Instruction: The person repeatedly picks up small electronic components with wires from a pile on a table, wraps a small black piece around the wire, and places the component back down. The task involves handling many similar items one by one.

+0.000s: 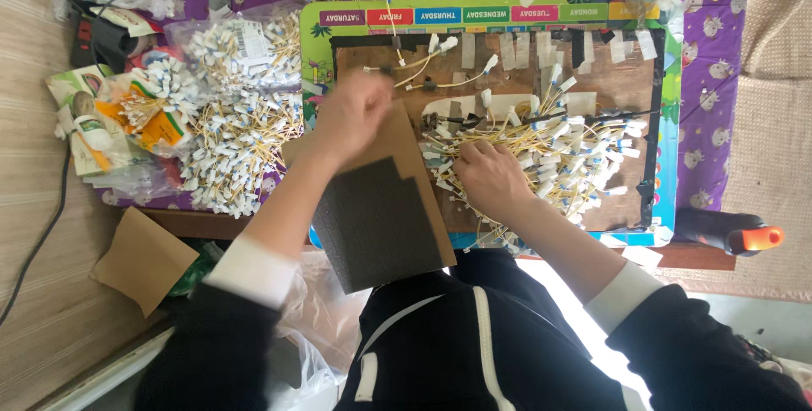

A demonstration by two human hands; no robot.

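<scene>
While my right hand (489, 176) digs fingers-down into the wire pile (558, 157), my left hand (359, 115) pinches one wire; next needs careful placing on the board (626, 81).

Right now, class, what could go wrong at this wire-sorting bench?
The right hand presses into the loose pile of tagged yellow wires; strands may tangle or slide off the board's near edge. The left hand moves blurred above the cardboard sheet, which overhangs the table and could tip.

Wire pile (558, 153) crowds the board (626, 90); upper-right corner stays bare.
</scene>
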